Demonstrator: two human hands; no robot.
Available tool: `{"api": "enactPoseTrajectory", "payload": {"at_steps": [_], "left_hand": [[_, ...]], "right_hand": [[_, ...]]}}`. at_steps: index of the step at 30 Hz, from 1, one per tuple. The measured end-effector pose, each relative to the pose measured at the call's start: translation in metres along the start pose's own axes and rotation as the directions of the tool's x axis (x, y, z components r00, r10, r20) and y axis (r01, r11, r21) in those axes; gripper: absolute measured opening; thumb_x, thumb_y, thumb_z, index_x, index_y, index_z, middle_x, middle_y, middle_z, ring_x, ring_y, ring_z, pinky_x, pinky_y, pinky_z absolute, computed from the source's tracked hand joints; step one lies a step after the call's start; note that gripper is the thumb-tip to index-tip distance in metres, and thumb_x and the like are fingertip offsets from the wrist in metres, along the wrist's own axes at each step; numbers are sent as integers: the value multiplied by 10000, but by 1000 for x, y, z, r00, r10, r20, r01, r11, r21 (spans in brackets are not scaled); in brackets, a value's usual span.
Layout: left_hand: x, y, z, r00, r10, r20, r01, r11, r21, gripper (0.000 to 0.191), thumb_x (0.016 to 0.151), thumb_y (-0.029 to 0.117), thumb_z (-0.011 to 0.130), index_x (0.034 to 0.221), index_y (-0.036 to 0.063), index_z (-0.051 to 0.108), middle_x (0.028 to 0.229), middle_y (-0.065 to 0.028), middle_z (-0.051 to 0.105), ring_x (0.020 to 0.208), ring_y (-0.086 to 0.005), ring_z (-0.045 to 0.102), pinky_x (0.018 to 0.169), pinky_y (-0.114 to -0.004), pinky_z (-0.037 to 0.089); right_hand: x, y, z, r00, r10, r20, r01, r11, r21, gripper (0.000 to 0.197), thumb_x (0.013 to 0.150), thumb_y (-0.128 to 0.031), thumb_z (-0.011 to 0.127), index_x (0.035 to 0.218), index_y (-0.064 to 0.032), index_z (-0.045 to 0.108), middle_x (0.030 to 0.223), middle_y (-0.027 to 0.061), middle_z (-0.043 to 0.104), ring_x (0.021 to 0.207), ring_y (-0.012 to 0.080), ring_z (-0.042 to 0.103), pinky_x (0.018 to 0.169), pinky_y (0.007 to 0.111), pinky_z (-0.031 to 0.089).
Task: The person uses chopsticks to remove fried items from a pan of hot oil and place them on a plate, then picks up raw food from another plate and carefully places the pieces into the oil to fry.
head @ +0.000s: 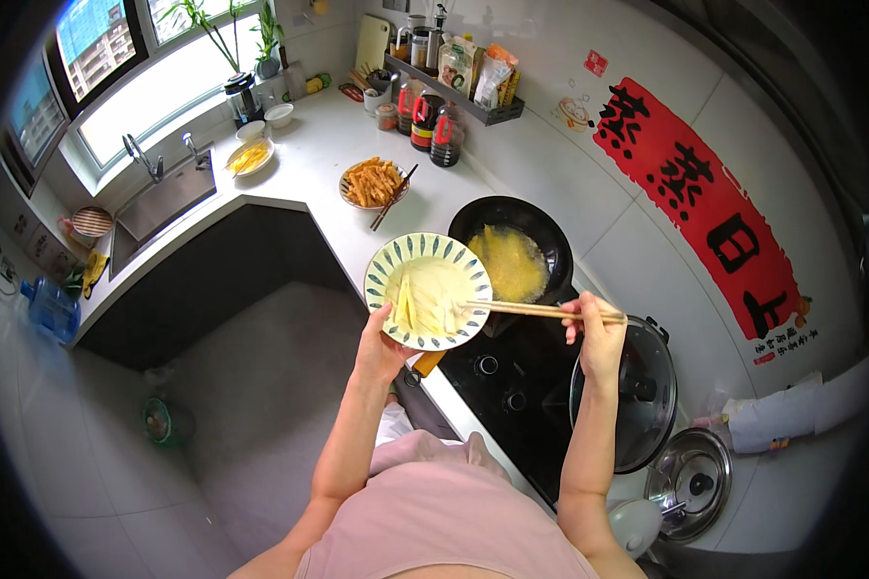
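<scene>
My left hand (pixel 384 344) grips the rim of a ceramic plate (pixel 380 268) with a leaf pattern, held beside the wok. Pale strips in a wet, whitish coating (pixel 423 304) lie on it; they look like battered potato sticks. In my right hand (pixel 595 326) is a pair of wooden chopsticks (pixel 529 310), their tips over the strips at the plate's right side. Behind the plate, a black wok (pixel 561 253) on the hob holds bubbling yellow oil (pixel 514 268) with food in it. The wok's orange handle (pixel 429 362) shows partly below the plate.
A bowl of golden fried sticks (pixel 373 182) with dark chopsticks (pixel 395 199) across its rim stands left of the wok. A glass lid (pixel 652 420) leans by the hob (pixel 503 376). Sauce bottles (pixel 445 136) stand under a wall shelf (pixel 478 108); a sink (pixel 166 199) lies far left.
</scene>
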State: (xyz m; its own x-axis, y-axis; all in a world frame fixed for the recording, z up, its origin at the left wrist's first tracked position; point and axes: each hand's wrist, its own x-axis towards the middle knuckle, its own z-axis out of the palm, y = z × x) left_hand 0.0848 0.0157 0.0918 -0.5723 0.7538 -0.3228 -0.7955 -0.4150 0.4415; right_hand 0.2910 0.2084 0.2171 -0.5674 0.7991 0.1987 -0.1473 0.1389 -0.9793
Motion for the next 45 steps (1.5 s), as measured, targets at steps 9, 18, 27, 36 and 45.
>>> {"api": "enactPoseTrajectory", "payload": {"at_steps": [9, 18, 27, 36, 45], "left_hand": [[-8, 2, -1, 999, 23, 25, -24, 998, 51, 483, 900, 312, 500, 1313, 82, 395, 1209, -107, 581, 1037, -243, 622, 796, -433, 557], [-4, -1, 0, 999, 21, 45, -22, 1000, 14, 484, 899, 300, 491, 1318, 78, 394, 1214, -113, 578, 1041, -254, 619, 797, -434, 556], [-1, -5, 3, 997, -5, 80, 5, 1000, 3, 497, 909, 315, 469, 1324, 51, 395, 1224, -127, 570, 1067, -276, 602, 813, -454, 545], [-5, -6, 16, 997, -22, 73, 25, 999, -35, 499, 916, 319, 460, 1330, 51, 382, 1253, -138, 547, 1112, -288, 571, 847, -491, 524], [1, -2, 23, 998, -15, 58, 15, 1000, 2, 487, 944, 317, 402, 1354, 57, 362, 1328, -141, 493, 1187, -307, 515, 929, -529, 457]], "right_hand": [[27, 42, 29, 992, 125, -9, -124, 989, 74, 364, 931, -284, 573, 759, 29, 641, 586, 48, 577, 437, 62, 487, 398, 181, 381], [26, 83, 22, 911, 302, -281, -162, 889, 429, 416, 952, -325, 523, 759, 34, 601, 533, 56, 507, 426, 93, 430, 395, 200, 324], [38, 46, 26, 926, 70, -372, 93, 910, 404, 444, 958, -356, 503, 729, 13, 595, 546, 55, 517, 444, 90, 442, 404, 196, 329], [43, 63, 20, 909, 42, -414, 131, 916, 379, 443, 957, -362, 504, 716, -2, 599, 559, 52, 534, 445, 87, 464, 398, 190, 344], [47, 46, 17, 896, 55, -441, 141, 905, 401, 443, 957, -361, 504, 729, 5, 607, 530, 44, 514, 437, 86, 450, 416, 194, 355]]}}
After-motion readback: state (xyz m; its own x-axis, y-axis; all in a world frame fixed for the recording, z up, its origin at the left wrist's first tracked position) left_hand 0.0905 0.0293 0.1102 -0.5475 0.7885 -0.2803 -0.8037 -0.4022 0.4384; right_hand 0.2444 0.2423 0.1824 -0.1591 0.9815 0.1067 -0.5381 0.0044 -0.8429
